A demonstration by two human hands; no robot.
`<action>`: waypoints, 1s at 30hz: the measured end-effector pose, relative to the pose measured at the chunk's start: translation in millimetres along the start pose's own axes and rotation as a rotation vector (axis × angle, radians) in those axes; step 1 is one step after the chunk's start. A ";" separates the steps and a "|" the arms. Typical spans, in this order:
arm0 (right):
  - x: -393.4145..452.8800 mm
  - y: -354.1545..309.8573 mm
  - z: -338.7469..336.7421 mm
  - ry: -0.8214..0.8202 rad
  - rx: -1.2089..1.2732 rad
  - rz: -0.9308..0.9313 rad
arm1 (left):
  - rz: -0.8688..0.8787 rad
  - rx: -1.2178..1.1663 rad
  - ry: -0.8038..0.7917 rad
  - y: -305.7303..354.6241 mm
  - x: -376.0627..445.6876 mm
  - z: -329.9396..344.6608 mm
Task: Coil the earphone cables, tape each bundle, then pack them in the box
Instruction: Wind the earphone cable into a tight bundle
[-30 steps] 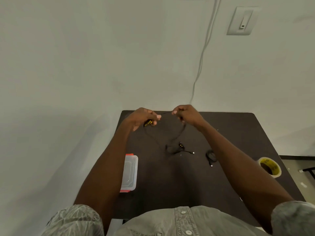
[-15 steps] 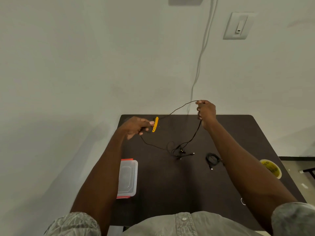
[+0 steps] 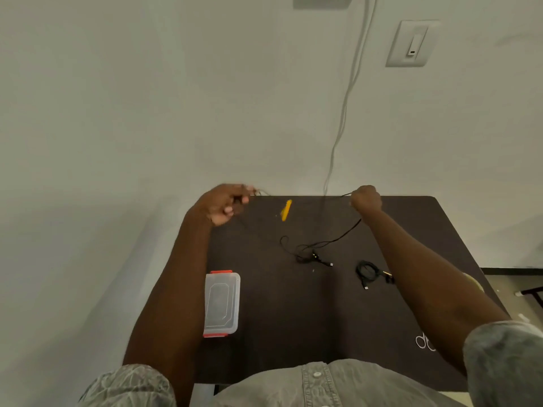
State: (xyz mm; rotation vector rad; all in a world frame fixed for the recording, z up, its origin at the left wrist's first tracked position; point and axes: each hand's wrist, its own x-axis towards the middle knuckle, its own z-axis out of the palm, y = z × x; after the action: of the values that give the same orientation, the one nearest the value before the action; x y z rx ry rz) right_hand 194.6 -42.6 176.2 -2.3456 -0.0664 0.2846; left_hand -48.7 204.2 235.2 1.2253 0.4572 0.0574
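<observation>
My left hand (image 3: 226, 202) and my right hand (image 3: 365, 198) are raised over the far edge of the dark table (image 3: 293, 318), far apart. Each grips a stretch of a thin black earphone cable (image 3: 332, 240) pulled taut between them. A yellow piece (image 3: 286, 210) hangs on that stretch, blurred. The cable's loose end lies tangled on the table's middle. A second black cable (image 3: 367, 271) sits coiled to the right, beside my right forearm. A clear plastic box (image 3: 222, 304) with red clips lies lidded at the table's left edge.
A roll of tape (image 3: 473, 282) peeks out behind my right forearm at the table's right edge. Scissors (image 3: 424, 342) lie at the near right. A white cord (image 3: 343, 113) runs down the wall behind the table.
My hands have drawn apart, stretching the cable. The left hand moved left and up; the yellow piece now hangs on the cable away from it. The right hand moved right.
</observation>
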 end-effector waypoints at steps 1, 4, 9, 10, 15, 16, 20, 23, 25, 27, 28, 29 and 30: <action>-4.8 3.0 2.7 -0.003 -0.061 -0.032 | 0.119 -0.243 -0.045 6.8 -2.6 3.2; -5.2 22.4 9.3 -0.027 -0.153 -0.084 | 0.385 -0.589 -0.068 27.4 -6.8 8.0; -10.3 36.1 7.2 -0.141 -0.372 -0.070 | 0.244 -0.219 0.048 37.2 -5.6 7.5; -16.1 28.4 7.2 -0.158 -0.472 -0.099 | 0.155 -0.051 0.046 35.9 -4.7 11.4; -69.6 -49.0 5.5 -0.646 -0.057 -0.440 | -0.069 0.433 -0.036 21.0 5.0 51.7; -82.0 -62.0 4.3 -0.796 0.030 -0.496 | -0.068 0.433 -0.067 17.6 7.5 58.5; -91.7 -78.5 0.2 -0.883 0.199 -0.544 | -0.054 0.437 -0.063 15.0 7.7 56.6; -57.7 -70.1 -5.0 -0.465 0.133 -0.481 | -0.097 0.507 -0.096 19.7 -4.7 34.8; -28.0 -62.4 -8.8 -0.188 0.077 -0.408 | -0.100 0.514 -0.157 22.5 -16.5 18.4; -3.6 -53.9 -11.3 0.007 0.006 -0.317 | -0.061 0.425 -0.222 24.4 -25.9 5.6; 3.8 -50.0 -11.8 0.051 -0.052 -0.280 | -0.038 0.360 -0.235 24.1 -28.3 0.8; 8.4 -47.0 -10.8 0.067 -0.107 -0.251 | -0.017 0.309 -0.236 23.0 -28.9 -2.6; 10.0 -45.1 -9.3 0.069 -0.146 -0.240 | 0.000 0.284 -0.231 21.5 -28.0 -4.4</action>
State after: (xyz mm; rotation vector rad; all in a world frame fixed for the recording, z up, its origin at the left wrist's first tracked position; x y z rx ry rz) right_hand 208.1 -15.6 212.5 -2.4598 -0.3431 0.0830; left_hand -71.4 207.7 262.4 1.4904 0.2693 -0.1529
